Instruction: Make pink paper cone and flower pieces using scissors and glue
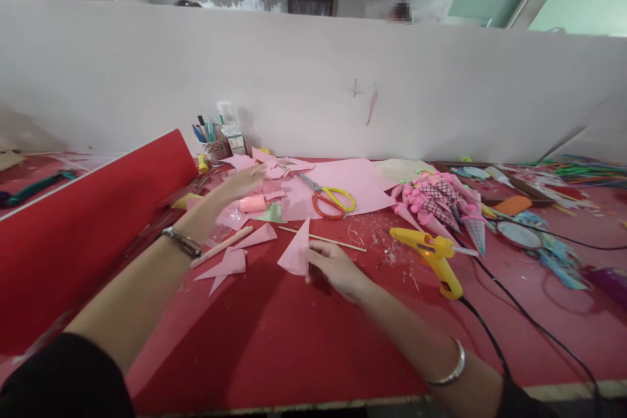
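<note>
Between the thumb and fingers of my right hand (336,268) is a pink paper cone (295,253), its point upward, held just over the red table. My left hand (242,184) reaches forward over a heap of pink paper pieces (277,166); its fingers look stretched out, and whether they touch the paper I cannot tell. Other pink paper cones (230,264) lie left of the held one. A thin wooden stick (337,241) rests behind my right hand. Scissors (333,201) with red and yellow handles lie on a large pink sheet (360,176).
A yellow glue gun (431,255) with a black cord lies at the right. Behind it sits a pile of decorated pink cones (435,202). A red board (93,228) leans at the left. A pen cup (213,147) stands by the white partition (294,78).
</note>
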A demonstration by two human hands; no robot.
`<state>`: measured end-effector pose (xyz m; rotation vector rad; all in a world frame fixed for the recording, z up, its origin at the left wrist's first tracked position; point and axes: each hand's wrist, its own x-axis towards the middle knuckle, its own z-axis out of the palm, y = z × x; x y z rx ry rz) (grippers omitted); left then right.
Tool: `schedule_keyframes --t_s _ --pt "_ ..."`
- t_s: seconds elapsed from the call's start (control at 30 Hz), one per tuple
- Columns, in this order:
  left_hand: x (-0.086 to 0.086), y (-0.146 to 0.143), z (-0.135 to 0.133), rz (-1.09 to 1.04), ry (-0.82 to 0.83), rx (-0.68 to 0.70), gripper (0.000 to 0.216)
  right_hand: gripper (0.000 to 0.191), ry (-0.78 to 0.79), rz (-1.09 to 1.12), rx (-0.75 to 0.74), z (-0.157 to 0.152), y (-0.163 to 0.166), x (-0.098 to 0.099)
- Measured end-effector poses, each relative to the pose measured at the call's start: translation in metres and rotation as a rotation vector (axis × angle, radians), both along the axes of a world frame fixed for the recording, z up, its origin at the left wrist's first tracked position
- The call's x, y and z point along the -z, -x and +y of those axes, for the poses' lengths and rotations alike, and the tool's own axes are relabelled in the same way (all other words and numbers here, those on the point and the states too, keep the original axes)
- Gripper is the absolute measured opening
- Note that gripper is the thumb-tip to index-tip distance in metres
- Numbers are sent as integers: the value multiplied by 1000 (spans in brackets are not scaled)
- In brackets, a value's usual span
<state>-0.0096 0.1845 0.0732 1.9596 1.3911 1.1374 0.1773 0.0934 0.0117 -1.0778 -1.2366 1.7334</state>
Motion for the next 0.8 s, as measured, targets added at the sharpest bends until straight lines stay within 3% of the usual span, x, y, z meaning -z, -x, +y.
schedule_keyframes --t_s 0.13,0.23,0.37,0.5,0.7,0.73,0.8 --pt "10 -10 -25 294 185 269 35 32 -18 90 102 3 -1 1" --pt "22 -15 -48 433 6 272 42 37 -18 123 131 5 -2 1" --pt "25 -16 -65 377 -73 224 42 37 -10 149 142 4 -2 0" --pt "12 -10 -69 313 -69 243 34 35 -1 176 113 4 -3 -1" --pt "-16 6 -43 240 -106 -131 33 34 13 226 100 4 -3 -1" --pt "-16 5 -41 207 -88 -93 35 34 21 234 99 4 -3 -1" --pt "-11 0 -43 132 -24 136 39 36 44 239 102 4 -3 -1"
